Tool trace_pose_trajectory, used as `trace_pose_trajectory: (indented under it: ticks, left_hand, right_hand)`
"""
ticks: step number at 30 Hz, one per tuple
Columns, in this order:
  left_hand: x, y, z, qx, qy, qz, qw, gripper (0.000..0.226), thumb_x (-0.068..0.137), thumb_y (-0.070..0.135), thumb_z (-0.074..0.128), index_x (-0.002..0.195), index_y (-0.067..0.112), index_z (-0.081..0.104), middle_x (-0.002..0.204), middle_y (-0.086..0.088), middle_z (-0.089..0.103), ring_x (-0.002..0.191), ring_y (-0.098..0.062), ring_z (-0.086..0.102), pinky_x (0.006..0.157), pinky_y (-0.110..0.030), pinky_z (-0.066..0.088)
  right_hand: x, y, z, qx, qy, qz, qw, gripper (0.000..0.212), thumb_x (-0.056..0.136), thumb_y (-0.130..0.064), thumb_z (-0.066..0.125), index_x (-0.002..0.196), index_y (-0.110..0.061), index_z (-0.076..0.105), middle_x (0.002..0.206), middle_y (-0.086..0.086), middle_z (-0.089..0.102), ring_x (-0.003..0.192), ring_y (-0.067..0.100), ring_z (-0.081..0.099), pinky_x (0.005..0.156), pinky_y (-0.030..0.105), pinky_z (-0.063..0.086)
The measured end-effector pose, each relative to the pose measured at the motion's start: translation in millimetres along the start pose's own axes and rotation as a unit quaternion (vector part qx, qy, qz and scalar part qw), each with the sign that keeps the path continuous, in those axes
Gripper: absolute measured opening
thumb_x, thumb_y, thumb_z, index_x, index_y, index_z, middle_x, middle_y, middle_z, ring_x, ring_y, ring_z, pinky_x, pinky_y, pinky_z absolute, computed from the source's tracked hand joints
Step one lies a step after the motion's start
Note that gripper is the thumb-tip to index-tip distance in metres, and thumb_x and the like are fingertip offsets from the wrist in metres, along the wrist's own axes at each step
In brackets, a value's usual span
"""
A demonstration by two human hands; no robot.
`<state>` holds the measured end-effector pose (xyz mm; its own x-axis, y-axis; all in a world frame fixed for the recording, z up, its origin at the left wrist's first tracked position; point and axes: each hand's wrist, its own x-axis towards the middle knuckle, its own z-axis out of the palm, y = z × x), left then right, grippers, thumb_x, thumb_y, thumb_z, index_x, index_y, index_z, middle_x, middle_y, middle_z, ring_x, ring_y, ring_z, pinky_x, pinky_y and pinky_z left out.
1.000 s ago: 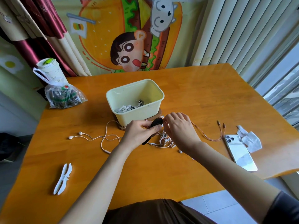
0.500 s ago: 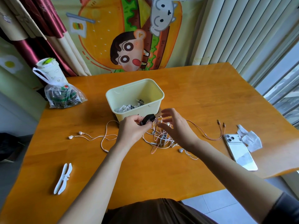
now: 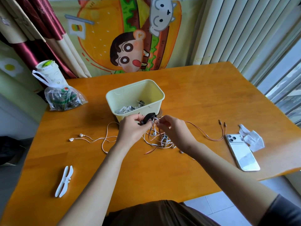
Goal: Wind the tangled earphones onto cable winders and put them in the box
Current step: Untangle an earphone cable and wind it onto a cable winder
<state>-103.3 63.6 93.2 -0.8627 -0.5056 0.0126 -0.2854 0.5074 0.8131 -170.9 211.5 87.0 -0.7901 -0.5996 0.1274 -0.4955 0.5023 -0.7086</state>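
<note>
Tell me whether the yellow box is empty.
Not empty. The box stands open-topped, and white earphones lie on its bottom.

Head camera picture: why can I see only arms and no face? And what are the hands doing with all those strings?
There is no machine here, just a person with a small camera worn on the head, looking down. That is why you see only arms. The left hand grips a black cable winder. The right hand pinches a cord from the tangled earphones, a heap on the wooden table. Behind the hands stands a pale yellow box with white earphones inside. A white winder lies on the left, and a phone and a crumpled tissue on the right.
</note>
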Motion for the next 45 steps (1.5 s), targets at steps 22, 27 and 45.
trace_pose_trajectory:
  ticks: [22, 27, 45]
  left_hand:
    - [1, -22, -2, 0.092, 0.039, -0.021, 0.995, 0.022, 0.079, 0.027, 0.074, 0.087, 0.007, 0.071, 0.092, 0.0, 0.069, 0.077, -0.008, 0.053, 0.047, -0.005, 0.035]
    - [3, -18, 2, 0.069, 0.026, -0.037, 0.997, 0.022, 0.081, 0.028, 0.073, 0.088, 0.007, 0.071, 0.084, 0.001, 0.067, 0.071, -0.008, 0.054, 0.045, -0.006, 0.035]
    - [7, -20, 5, 0.018, 0.019, -0.074, 0.997, 0.016, 0.08, 0.029, 0.073, 0.079, 0.012, 0.071, 0.07, 0.004, 0.064, 0.062, -0.005, 0.054, 0.045, -0.006, 0.037]
  right_hand:
    - [5, 100, -25, -0.11, 0.068, 0.229, 0.965, 0.024, 0.096, -0.015, 0.049, 0.108, 0.001, 0.062, 0.104, 0.021, 0.062, 0.099, 0.036, 0.058, 0.081, 0.034, 0.042]
    - [0, 56, -10, -0.163, 0.042, 0.156, 0.973, 0.043, 0.094, -0.021, 0.054, 0.134, -0.009, 0.043, 0.133, 0.014, 0.044, 0.121, 0.03, 0.042, 0.1, 0.038, 0.037]
    - [2, 0, 16, -0.026, 0.053, -0.008, 0.998, 0.01, 0.087, -0.01, 0.058, 0.085, -0.008, 0.067, 0.082, 0.004, 0.068, 0.071, 0.019, 0.06, 0.065, 0.036, 0.051]
